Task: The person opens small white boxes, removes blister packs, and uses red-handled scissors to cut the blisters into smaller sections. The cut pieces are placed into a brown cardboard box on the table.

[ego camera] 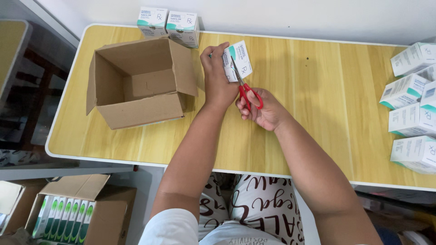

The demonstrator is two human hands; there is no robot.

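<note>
My left hand point(217, 75) holds a small white and teal box point(240, 60) up above the table point(318, 104), fingers point(213, 51) wrapped shut around its left side with the thumb behind, so the printed face tilts toward me. My right hand point(265, 109) sits just below and to the right of it, fingers closed through the red loops of the scissors point(243, 84). The scissors run up and slightly left from that hand, their blades lying across the box's face, tip near the upper left edge by my left fingers. I cannot tell how far the blades are parted; they look nearly together. So the box lies straight ahead of the right hand along the scissors' long axis, touching the blades, and the left hand is the one that bears it. The box's long side leans up to the right, crossing the blade line at a slant. To the left, an open cardboard carton point(136, 81) stands well apart from the box, its mouth turned toward me. 2 more boxes point(169, 23) stand at the far edge behind it, and a cluster of like boxes point(411, 109) lies at the right edge, farther from both hands. On the floor at lower left, another carton point(68, 208) holds green packs in a row.
</note>
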